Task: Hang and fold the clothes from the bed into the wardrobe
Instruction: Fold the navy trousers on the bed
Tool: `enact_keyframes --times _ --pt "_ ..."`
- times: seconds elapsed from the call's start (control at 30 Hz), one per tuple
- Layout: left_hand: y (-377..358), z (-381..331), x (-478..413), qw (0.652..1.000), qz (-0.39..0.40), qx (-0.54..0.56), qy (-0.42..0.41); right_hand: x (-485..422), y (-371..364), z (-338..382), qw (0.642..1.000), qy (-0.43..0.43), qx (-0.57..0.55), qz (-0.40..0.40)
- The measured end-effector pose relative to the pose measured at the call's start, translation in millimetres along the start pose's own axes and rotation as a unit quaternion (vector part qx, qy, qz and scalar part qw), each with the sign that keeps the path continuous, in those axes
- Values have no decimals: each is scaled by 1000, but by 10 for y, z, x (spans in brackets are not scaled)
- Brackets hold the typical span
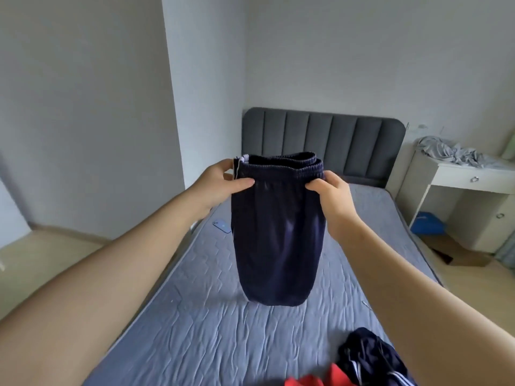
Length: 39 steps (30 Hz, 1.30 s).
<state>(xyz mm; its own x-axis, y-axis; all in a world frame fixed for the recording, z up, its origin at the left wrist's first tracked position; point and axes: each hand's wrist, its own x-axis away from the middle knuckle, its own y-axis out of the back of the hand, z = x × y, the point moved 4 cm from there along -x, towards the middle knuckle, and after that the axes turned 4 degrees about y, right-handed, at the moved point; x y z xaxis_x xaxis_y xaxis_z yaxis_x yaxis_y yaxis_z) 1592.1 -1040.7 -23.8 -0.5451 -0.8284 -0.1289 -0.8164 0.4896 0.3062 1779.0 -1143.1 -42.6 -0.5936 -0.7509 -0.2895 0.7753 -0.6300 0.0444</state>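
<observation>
I hold a pair of dark navy shorts (278,240) up in the air above the bed (195,330), folded lengthwise with the elastic waistband at the top. My left hand (223,182) pinches the left end of the waistband. My right hand (331,196) pinches its right end. The shorts hang straight down and their lower edge hovers just over the grey-blue mattress. At the near edge of the bed lie a crumpled dark navy garment with white stripes (370,358) and a red garment (315,378). No wardrobe is in view.
A grey padded headboard (334,137) stands at the far end. A blue phone (222,225) lies on the bed's left side. At the right stands a white desk (459,176) with grey cloth (451,153) piled on it. A blue bag (427,222) sits under the desk.
</observation>
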Motion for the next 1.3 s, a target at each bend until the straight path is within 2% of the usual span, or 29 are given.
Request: enact_keyframes --times 0.17,0.3,0.5,0.77,0.97,1.13,1.23,1.3 --pt "-283 633 827 996 46 4 76 951 170 -408 995 -78 -44 51" --pt "-486 1139 1364 983 81 69 151 1565 235 -777 984 -149 -52 76" --pt "-649 1701 1644 970 89 63 218 2005 204 -1318 967 -242 -53 61" --pt "-709 2486 1286 947 100 59 301 1891 -127 -2069 945 -325 22 -14" --pt "-723 3096 794 938 135 22 318 1663 -397 -2684 924 -364 93 -67" --pt "-879 3688 448 926 130 -27 354 1496 -477 -3308 890 -409 188 -63" --pt "-1019 3993 235 921 118 -88 361 1330 -458 -3648 868 -406 285 -42" --pt "-1145 4193 39 917 113 -113 366 1132 -437 -3891 865 -395 306 -43"
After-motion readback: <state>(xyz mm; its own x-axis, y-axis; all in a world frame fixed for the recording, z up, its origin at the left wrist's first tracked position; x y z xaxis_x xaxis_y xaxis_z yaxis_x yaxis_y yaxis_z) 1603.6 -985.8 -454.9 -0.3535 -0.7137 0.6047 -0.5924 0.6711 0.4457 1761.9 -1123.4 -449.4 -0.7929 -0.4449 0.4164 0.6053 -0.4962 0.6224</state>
